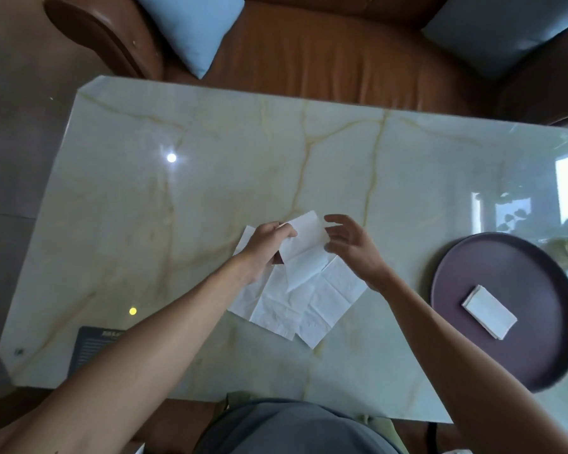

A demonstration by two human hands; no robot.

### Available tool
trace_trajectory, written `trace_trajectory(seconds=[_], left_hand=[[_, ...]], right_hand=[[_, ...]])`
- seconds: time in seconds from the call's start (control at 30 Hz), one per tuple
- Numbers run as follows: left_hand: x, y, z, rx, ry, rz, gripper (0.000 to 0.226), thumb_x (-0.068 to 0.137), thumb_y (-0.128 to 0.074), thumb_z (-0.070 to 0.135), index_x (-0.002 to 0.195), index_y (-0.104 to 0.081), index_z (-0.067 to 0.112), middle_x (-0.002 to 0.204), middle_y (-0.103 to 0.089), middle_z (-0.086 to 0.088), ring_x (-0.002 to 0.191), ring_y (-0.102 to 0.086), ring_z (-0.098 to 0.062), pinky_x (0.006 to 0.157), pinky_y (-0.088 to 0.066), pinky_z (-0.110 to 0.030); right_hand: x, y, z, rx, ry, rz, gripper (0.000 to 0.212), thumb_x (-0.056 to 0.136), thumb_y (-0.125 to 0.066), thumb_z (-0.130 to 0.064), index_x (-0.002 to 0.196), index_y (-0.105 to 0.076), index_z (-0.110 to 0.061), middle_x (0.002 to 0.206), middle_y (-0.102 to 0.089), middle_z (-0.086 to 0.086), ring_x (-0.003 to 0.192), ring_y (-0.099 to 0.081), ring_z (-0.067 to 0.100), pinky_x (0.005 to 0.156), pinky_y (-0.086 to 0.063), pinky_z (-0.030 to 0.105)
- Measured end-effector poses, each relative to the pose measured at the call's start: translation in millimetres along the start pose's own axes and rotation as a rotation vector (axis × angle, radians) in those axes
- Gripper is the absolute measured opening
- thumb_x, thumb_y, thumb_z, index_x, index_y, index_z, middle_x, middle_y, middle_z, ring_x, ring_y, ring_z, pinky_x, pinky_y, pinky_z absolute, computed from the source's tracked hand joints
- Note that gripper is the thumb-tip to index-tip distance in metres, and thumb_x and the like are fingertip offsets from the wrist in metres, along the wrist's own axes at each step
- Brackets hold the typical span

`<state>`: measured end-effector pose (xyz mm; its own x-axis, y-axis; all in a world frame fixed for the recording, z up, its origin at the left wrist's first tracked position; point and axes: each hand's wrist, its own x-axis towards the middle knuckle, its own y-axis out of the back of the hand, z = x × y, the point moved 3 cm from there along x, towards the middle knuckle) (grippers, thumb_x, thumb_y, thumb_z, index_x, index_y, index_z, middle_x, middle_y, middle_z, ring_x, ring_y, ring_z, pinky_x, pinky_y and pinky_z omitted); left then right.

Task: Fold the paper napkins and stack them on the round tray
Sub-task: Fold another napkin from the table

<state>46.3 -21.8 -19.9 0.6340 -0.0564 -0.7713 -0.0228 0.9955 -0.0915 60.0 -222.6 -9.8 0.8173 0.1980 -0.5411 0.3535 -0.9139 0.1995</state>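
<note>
A thin, limp napkin is pinched at its upper-left edge by the left hand, above loose napkins at table centre. The right hand is held open beside it. Its long axis runs roughly 11 to 5 o'clock. One folded napkin lies on the round tray at 3 o'clock. Tearing is judged likely; edges are best gripped.

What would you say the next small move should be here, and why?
Probably bring the right hand in to take the free edge of the lifted napkin and finish the fold. The left hand pinches its raised corner, the right is open beside it, loose napkins lie flat beneath, and a folded stack already sits on the tray.
</note>
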Motion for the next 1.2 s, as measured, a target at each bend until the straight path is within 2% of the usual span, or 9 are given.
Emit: trace_trajectory(seconds=[0.23, 0.33, 0.4, 0.57, 0.73, 0.8, 0.97, 1.07, 1.2], left_hand=[[-22.1, -11.7, 26.4, 0.018, -0.105, 0.041, 0.018, 0.078, -0.071, 0.027, 0.092, -0.067, 0.015, 0.087, -0.064, -0.007, 0.082, -0.064, -0.023, 0.074, -0.052, -0.037], [-30.2, -13.4, 33.8, 0.042, -0.172, 0.153, 0.016, 0.073, -0.071, 0.028, 0.085, -0.067, 0.019, 0.086, -0.064, -0.004, 0.081, -0.063, -0.022, 0.073, -0.053, -0.036], [-36.9, -15.7, 36.8, 0.067, -0.187, 0.185, 0.022, 0.072, -0.07, 0.031, 0.091, -0.067, 0.021, 0.093, -0.067, -0.004, 0.089, -0.067, -0.027, 0.078, -0.057, -0.041], [-59.6, -16.8, 43.3, 0.305, -0.434, 0.214, 0.065, 0.077, -0.079, 0.042, 0.134, -0.05, 0.032, 0.124, -0.06, -0.003, 0.108, -0.065, -0.02, 0.094, -0.056, -0.04], [-73.5, -25.7, 46.3, 0.817, -0.706, 0.146, 0.055, 0.08, -0.084, 0.039, 0.13, -0.066, 0.022, 0.159, -0.038, -0.002, 0.146, -0.035, -0.017, 0.12, -0.031, -0.037], [-73.3, -28.0, 46.5, 0.858, -0.751, 0.15, 0.041, 0.085, -0.08, 0.036, 0.122, -0.073, 0.02, 0.153, -0.049, -0.001, 0.142, -0.042, -0.017, 0.118, -0.035, -0.038], [-74.1, -29.3, 43.6, 0.761, -0.679, 0.026, 0.016, 0.096, -0.067, 0.029, 0.104, -0.078, 0.019, 0.099, -0.077, 0.012, 0.096, -0.07, -0.005, 0.09, -0.054, -0.033], [-79.1, -30.9, 44.6, 0.773, -0.69, -0.019, 0.016, 0.098, -0.066, 0.029, 0.103, -0.078, 0.02, 0.097, -0.077, 0.014, 0.093, -0.069, 0.0, 0.083, -0.051, -0.022], [-84.9, -31.5, 53.3, 0.795, -0.724, -0.039, 0.023, 0.098, -0.065, 0.031, 0.109, -0.077, 0.015, 0.105, -0.078, 0.011, 0.101, -0.07, -0.001, 0.091, -0.053, -0.021]], right_hand=[[-27.1, 8.7, -30.6, 0.125, 0.1, -0.039, 0.05, 0.088, -0.072, -0.001, 0.131, -0.063, -0.025, 0.09, -0.068, 0.021, 0.082, -0.061, 0.022, 0.077, -0.048, 0.034], [-34.1, 13.1, -35.8, 0.071, 0.13, -0.018, 0.039, 0.088, -0.07, 0.002, 0.12, -0.07, -0.02, 0.079, -0.066, -0.001, 0.076, -0.058, 0.012, 0.075, -0.047, 0.028], [-39.6, 14.0, -40.0, 0.02, 0.142, 0.004, 0.033, 0.089, -0.069, 0.004, 0.117, -0.073, -0.013, 0.08, -0.067, -0.011, 0.074, -0.059, 0.005, 0.075, -0.048, 0.022], [-48.7, 18.5, -49.0, 0.011, 0.137, 0.073, 0.025, 0.091, -0.071, -0.005, 0.113, -0.076, -0.015, 0.089, -0.064, 0.004, 0.078, -0.054, 0.012, 0.075, -0.043, 0.028], [-57.0, 20.7, -57.0, 0.102, 0.163, 0.056, 0.027, 0.093, -0.068, 0.0, 0.116, -0.075, -0.012, 0.1, -0.074, 0.018, 0.087, -0.064, 0.016, 0.08, -0.05, 0.029], [-59.9, 20.9, -58.7, 0.114, 0.177, 0.046, 0.027, 0.092, -0.068, 0.002, 0.116, -0.074, -0.01, 0.094, -0.07, 0.013, 0.084, -0.064, 0.014, 0.079, -0.05, 0.024], [-65.5, 26.1, -58.0, 0.036, 0.187, 0.065, 0.027, 0.092, -0.069, 0.0, 0.118, -0.073, -0.009, 0.095, -0.073, 0.005, 0.082, -0.068, 0.009, 0.078, -0.054, 0.02], [-63.8, 28.9, -55.1, -0.196, 0.235, 0.098, 0.018, 0.091, -0.076, -0.017, 0.109, -0.076, -0.017, 0.102, -0.075, 0.003, 0.091, -0.07, 0.011, 0.084, -0.053, 0.026], [-63.2, 34.7, -60.6, -0.468, 0.327, 0.201, 0.012, 0.09, -0.078, -0.032, 0.096, -0.079, -0.022, 0.105, -0.062, -0.011, 0.091, -0.061, -0.001, 0.082, -0.039, 0.006]])
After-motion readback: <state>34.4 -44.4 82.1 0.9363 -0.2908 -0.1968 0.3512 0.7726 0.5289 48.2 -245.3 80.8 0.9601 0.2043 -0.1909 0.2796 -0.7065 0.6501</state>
